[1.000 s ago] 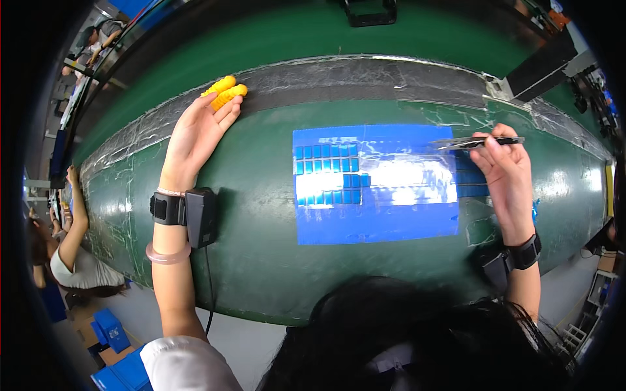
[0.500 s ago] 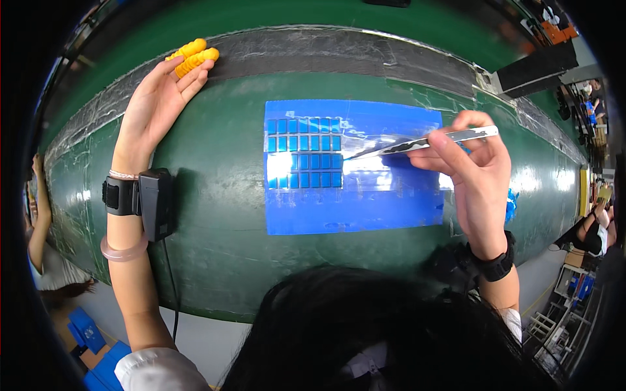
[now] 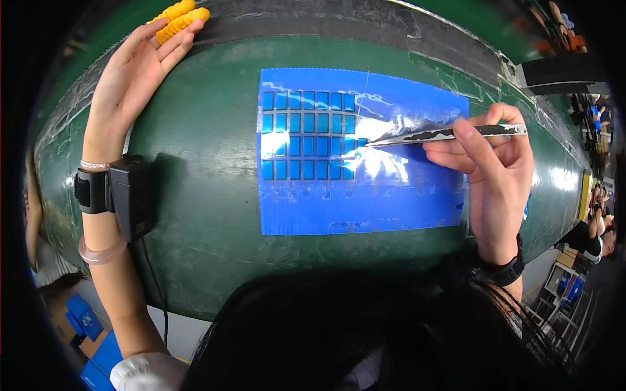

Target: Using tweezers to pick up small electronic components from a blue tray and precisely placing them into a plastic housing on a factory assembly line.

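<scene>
Two ribbed yellow rubber finger covers [image 3: 184,23] appear to sheathe fingers of the bare left hand [image 3: 124,91], which is raised over the far left of the worktop with its fingers loosely apart and nothing visibly gripped. A boxy black wrist device [image 3: 130,199] with a cable sits on that forearm. The left hand is well apart from the work, which seems wise: its sleeve and cable are clear of the loose pieces.

To its right, on the dark green worktop [image 3: 208,130], lies a flat bright-blue plastic board [image 3: 391,208]. Its left half carries four rows of small glossy blue rectangular tiles [image 3: 295,124], set close with narrow, fairly even gaps. One blue tile [image 3: 360,143] stands out past the others at the right end of the third row, and the tip of the slim silver tweezers with dark patches [image 3: 430,135] is right beside it; whether the points pinch it cannot be told. Good handling here likely means a low, shallow tip, light pressure, and edges squared to the neighbouring tiles. Glare on the shiny clear film [image 3: 391,169] could hide a crooked edge.

Farther right, the right hand [image 3: 499,163] is clamped on the tweezers, thumb and fingers together around the shaft.
</scene>
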Demonstrator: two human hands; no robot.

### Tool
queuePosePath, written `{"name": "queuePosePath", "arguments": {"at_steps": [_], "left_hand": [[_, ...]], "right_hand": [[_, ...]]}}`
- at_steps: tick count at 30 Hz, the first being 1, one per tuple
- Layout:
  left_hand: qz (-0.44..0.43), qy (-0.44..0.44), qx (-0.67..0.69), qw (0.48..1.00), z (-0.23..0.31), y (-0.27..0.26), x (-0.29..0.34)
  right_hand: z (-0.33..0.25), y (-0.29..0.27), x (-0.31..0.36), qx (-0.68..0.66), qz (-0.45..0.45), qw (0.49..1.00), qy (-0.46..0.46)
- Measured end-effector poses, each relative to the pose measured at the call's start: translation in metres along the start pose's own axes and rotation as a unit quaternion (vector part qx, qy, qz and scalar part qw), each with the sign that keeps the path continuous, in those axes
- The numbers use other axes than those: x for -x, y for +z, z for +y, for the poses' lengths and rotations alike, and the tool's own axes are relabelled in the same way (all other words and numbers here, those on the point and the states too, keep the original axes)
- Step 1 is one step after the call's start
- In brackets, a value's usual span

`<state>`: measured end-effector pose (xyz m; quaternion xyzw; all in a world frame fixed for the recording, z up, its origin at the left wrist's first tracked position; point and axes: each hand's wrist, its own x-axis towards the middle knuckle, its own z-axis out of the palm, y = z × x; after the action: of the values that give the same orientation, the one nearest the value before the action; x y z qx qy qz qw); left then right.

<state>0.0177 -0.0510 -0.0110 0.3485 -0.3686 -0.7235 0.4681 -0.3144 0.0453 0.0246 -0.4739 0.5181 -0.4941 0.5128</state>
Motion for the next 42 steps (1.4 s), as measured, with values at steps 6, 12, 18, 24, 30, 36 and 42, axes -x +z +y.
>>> {"name": "queuePosePath", "arguments": {"at_steps": [6, 12, 18, 24, 30, 36, 42], "left_hand": [[-0.038, -0.003, 0.016, 0.999, -0.001, 0.012, 0.003], [-0.066, -0.018, 0.031, 0.997, 0.001, 0.013, -0.003], [-0.056, -0.014, 0.044, 0.997, 0.002, 0.003, 0.000], [-0.068, -0.018, 0.051, 0.996, 0.000, 0.003, -0.003], [-0.058, -0.011, 0.030, 0.998, 0.001, 0.005, -0.002], [-0.057, -0.013, 0.025, 0.998, 0.003, 0.007, -0.001], [-0.029, 0.002, 0.005, 1.000, -0.002, 0.011, 0.000]], "right_hand": [[0.002, 0.000, 0.000, -0.017, 0.004, 1.000, 0.011], [0.002, -0.009, 0.000, -0.042, -0.004, 0.999, 0.025], [0.008, -0.008, -0.004, -0.056, -0.014, 0.998, 0.040], [0.008, -0.010, -0.004, -0.055, -0.011, 0.997, 0.050], [0.007, -0.011, -0.006, -0.067, -0.016, 0.996, 0.055], [0.005, -0.013, -0.006, -0.087, -0.015, 0.994, 0.062], [0.001, -0.020, -0.007, -0.133, -0.031, 0.989, 0.064]]}}
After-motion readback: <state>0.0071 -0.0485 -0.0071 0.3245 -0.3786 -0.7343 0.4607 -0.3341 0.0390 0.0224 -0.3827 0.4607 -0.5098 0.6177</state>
